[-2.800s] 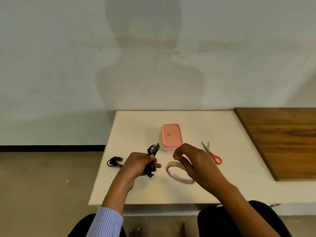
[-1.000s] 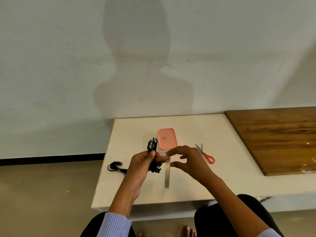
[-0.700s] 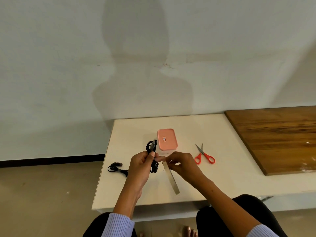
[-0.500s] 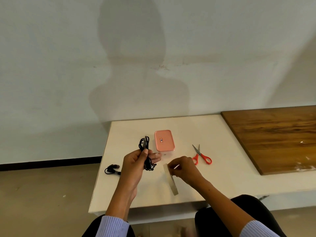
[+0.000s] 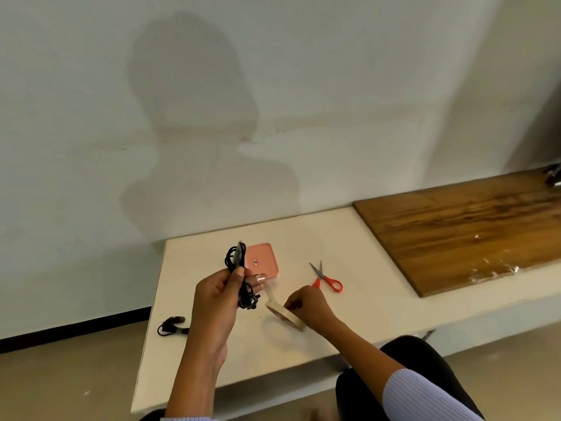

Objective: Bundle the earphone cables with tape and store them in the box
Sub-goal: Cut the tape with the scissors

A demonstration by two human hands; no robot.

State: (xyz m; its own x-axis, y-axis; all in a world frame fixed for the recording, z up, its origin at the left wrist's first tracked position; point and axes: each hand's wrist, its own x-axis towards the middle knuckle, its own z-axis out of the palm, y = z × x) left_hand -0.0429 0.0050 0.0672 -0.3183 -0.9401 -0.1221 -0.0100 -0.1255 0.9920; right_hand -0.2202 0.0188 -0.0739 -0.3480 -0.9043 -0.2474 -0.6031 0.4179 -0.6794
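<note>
Knees [image 5: 403, 375] in dark trousers at near edge, striped sleeve [image 5: 425, 396] on right arm. Left hand [image 5: 218, 296] raised, fingers curled round coiled black cable [image 5: 239, 275]. Right hand [image 5: 306, 305] pinching tape roll [image 5: 285, 311], short strip drawn toward left fingertips. Second cable [image 5: 171, 325] on white table [image 5: 243, 354], left of left hand. Red scissors [image 5: 326, 276] right of pink box [image 5: 261, 261], lid on, small unreadable label. Wooden board [image 5: 470, 226] farther right. Pale wall [image 5: 273, 86] behind.

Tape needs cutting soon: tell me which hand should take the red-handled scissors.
Probably the right hand: the red-handled scissors lie just beyond it, though it holds the beige tape roll; the left hand grips the black earphone cable.
</note>
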